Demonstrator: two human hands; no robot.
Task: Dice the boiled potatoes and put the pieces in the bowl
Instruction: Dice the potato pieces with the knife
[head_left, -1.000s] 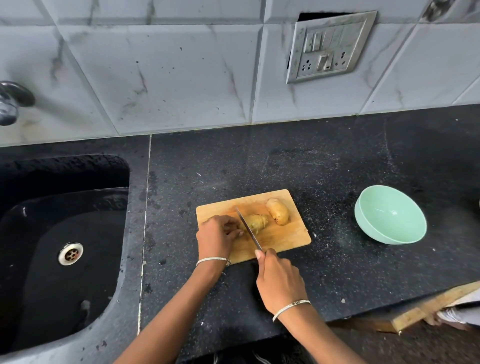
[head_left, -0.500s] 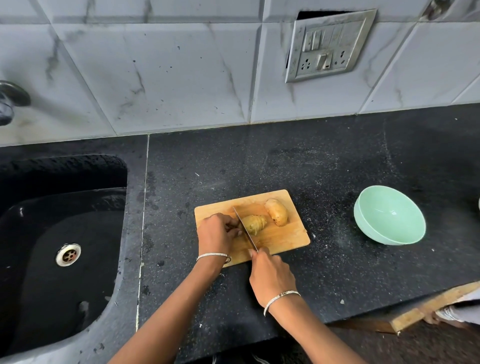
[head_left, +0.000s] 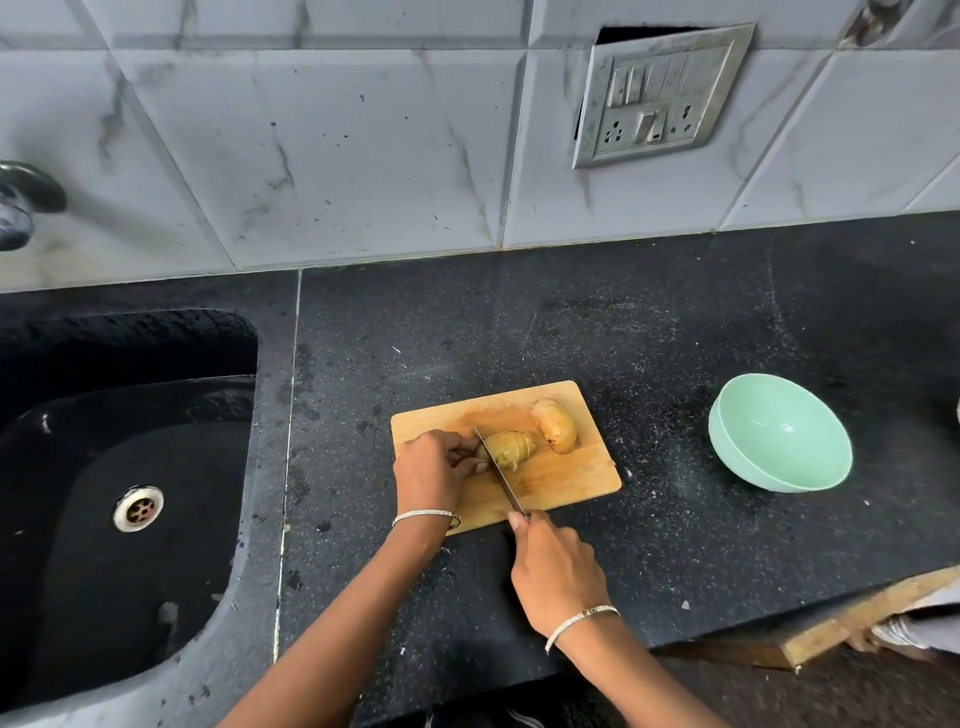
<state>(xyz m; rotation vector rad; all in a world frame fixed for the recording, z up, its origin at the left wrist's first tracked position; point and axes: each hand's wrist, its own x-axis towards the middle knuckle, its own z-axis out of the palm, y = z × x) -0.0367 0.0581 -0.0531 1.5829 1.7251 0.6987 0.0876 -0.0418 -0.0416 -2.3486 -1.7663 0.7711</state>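
On desk: black speckled stone desk (head_left: 675, 338); wooden board (head_left: 571, 483) near mid, mint bowl (head_left: 779, 431) well apart to its right.
Room: grey marbled wall tiles (head_left: 337, 156) behind, metal switch plate (head_left: 660, 98) up right, tap (head_left: 26, 202) far left.
Sink: black sink (head_left: 249, 519) left of desk, steel drain (head_left: 138, 508) in its floor.
Potatoes: part-sliced potato (head_left: 511, 449) mid board; whole potato (head_left: 556, 431) just beside it, to the right.
Left hand (head_left: 431, 475): fingers curled, pinching the sliced potato's left end; bangle on wrist.
Right hand (head_left: 556, 571): fist wrapped round knife (head_left: 498, 475) handle; blade set at the potato's left end, by the left fingertips.
Vs 0.5 s ago: right hand + knife sit a bit nearer the person; left-hand grip, both potatoes, board & bowl same spots.
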